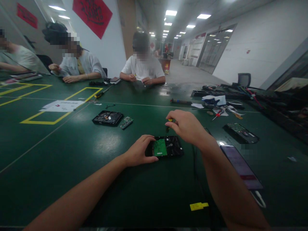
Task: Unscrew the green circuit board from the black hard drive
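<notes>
Leftmost, at about 9 o'clock on the green worktop (72,150), yellow tape lines (40,122) box in a white paper sheet (61,105). Two seated people sit behind it at 10–11 o'clock, forearms on the worktop edge. Nearer centre-left, an opened black drive casing (107,117) lies flat w/ a small green circuit board (126,122) just beside it on its right.

Next, the left hand (139,150) comes in from 7 o'clock; fingers curl round the left end of a hard drive (167,146), thumb on the near edge, so it's gripping the drive. Drive lies flat, dead centre, green board (160,147) facing up on its left half. A third person sits straight ahead at 12 o'clock, hands together.

Right hand (186,125) hovers just above the drive's far edge, at 1 o'clock from it, closed narrow on a small screwdriver (168,123) w/ a yellow top; tip points down near the drive's far edge, contact can't be told.

Further right, at 3 o'clock, a phone (240,166) lies by the right forearm, another dismantled drive (241,132) beyond it, then loose tools & cables (221,102) at 2 o'clock. A yellow tag (198,206) sits near at 5 o'clock.
</notes>
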The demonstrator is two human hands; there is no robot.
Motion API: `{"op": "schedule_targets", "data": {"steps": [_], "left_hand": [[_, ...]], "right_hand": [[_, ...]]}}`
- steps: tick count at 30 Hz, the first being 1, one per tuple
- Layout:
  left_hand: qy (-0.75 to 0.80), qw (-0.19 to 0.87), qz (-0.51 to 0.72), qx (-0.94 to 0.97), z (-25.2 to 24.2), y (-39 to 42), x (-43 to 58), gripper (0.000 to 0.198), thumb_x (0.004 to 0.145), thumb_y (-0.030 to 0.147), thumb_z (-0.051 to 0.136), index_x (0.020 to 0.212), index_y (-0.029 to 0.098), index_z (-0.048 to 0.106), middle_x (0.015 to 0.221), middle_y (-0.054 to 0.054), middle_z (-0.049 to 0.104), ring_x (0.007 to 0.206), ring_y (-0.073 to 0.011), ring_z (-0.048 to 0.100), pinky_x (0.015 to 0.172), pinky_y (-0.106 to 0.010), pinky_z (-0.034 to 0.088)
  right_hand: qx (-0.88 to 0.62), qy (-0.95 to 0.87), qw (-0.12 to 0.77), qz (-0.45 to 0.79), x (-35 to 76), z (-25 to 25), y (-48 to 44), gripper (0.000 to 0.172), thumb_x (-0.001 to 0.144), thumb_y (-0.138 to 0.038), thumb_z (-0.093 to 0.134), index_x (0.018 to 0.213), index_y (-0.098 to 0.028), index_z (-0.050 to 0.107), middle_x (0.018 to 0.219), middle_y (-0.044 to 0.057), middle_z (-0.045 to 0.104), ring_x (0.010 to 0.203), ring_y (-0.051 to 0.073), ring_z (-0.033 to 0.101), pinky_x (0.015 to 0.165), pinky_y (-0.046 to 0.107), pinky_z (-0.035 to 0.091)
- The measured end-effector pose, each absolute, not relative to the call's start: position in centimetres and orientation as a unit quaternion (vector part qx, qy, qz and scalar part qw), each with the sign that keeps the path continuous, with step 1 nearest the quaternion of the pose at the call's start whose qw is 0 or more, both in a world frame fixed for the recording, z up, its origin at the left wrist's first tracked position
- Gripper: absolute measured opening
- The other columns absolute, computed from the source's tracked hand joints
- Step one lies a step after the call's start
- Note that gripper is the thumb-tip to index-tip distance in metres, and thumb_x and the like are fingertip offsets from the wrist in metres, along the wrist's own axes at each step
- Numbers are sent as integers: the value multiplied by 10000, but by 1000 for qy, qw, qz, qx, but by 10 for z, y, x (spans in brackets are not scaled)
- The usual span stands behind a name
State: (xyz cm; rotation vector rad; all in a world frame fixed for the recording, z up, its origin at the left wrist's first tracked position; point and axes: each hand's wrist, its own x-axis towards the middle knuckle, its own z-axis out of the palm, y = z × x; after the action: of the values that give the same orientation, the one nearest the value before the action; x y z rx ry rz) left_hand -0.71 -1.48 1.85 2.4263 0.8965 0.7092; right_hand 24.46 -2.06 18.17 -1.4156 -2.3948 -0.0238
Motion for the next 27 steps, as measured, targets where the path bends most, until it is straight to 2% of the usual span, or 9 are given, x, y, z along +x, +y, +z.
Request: {"op": "schedule_targets", "data": {"steps": [4, 7, 10, 14, 17, 20, 23, 26, 27], "left_hand": [[329, 230, 257, 879, 20, -15, -7, 779, 782, 584, 867, 1409, 257, 539, 1465, -148, 568, 1381, -376, 531, 1160, -591, 474], [327, 228, 259, 880, 20, -15, -7, 778, 784, 580, 868, 1409, 256, 536, 1465, -148, 568, 1378, -374, 533, 1159, -587, 476], [322, 221, 256, 884, 19, -14, -7, 780, 792, 581, 864, 1410, 249, 524, 1463, -152, 563, 1379, -365, 529, 1165, -577, 471], [323, 220, 258, 884, 19, -14, -7, 786, 782, 580, 873, 1405, 249, 525, 1456, -150, 568, 1369, -361, 535, 1162, -572, 472], [326, 225, 260, 881, 20, -15, -7, 780, 777, 570, 880, 1400, 248, 538, 1453, -151, 572, 1365, -367, 538, 1157, -574, 476], [327, 230, 260, 879, 22, -15, -7, 779, 775, 566, 885, 1399, 245, 544, 1452, -154, 573, 1371, -372, 533, 1154, -577, 479], [323, 228, 259, 881, 21, -15, -7, 778, 777, 578, 881, 1393, 245, 541, 1450, -151, 575, 1365, -370, 538, 1151, -580, 482], [320, 218, 259, 885, 20, -14, -7, 785, 783, 583, 876, 1394, 230, 531, 1448, -157, 573, 1365, -364, 538, 1156, -566, 480], [319, 215, 260, 886, 19, -14, -7, 788, 783, 585, 876, 1393, 226, 529, 1445, -159, 573, 1366, -363, 538, 1157, -563, 480]], "right_hand": [[-454, -868, 201, 31, 247, 177, -18, 279, 998, -139, 546, 1188, -202, 741, 1258, 77, 771, 1159, 244, 698, 1035, 392, 493], [-449, -869, 205, 34, 247, 176, -18, 346, 1017, -138, 485, 1251, -183, 737, 1304, 91, 759, 1196, 249, 695, 1065, 406, 490], [-460, -865, 198, 22, 245, 178, -19, 306, 1018, -160, 509, 1221, -175, 736, 1241, 107, 770, 1128, 252, 705, 1007, 392, 499], [-499, -847, 183, 1, 242, 182, -21, 145, 1017, -291, 609, 1025, -198, 720, 1031, 88, 770, 926, 233, 686, 822, 352, 472], [-525, -832, 178, -20, 242, 182, -23, 267, 1003, -456, 651, 901, -211, 679, 896, 66, 738, 778, 209, 636, 690, 330, 395], [-541, -821, 176, -38, 242, 182, -23, 370, 993, -549, 644, 842, -212, 662, 840, 63, 725, 714, 201, 607, 638, 328, 348], [-535, -827, 169, -38, 242, 183, -22, 299, 1002, -471, 658, 869, -206, 697, 873, 71, 749, 766, 219, 648, 675, 336, 396], [-495, -850, 180, -8, 243, 182, -21, 142, 1000, -292, 662, 1016, -186, 756, 1029, 89, 793, 914, 242, 712, 814, 355, 488], [-478, -858, 188, 4, 243, 182, -21, 156, 999, -229, 642, 1081, -178, 765, 1099, 95, 798, 978, 246, 725, 875, 360, 505]]}}
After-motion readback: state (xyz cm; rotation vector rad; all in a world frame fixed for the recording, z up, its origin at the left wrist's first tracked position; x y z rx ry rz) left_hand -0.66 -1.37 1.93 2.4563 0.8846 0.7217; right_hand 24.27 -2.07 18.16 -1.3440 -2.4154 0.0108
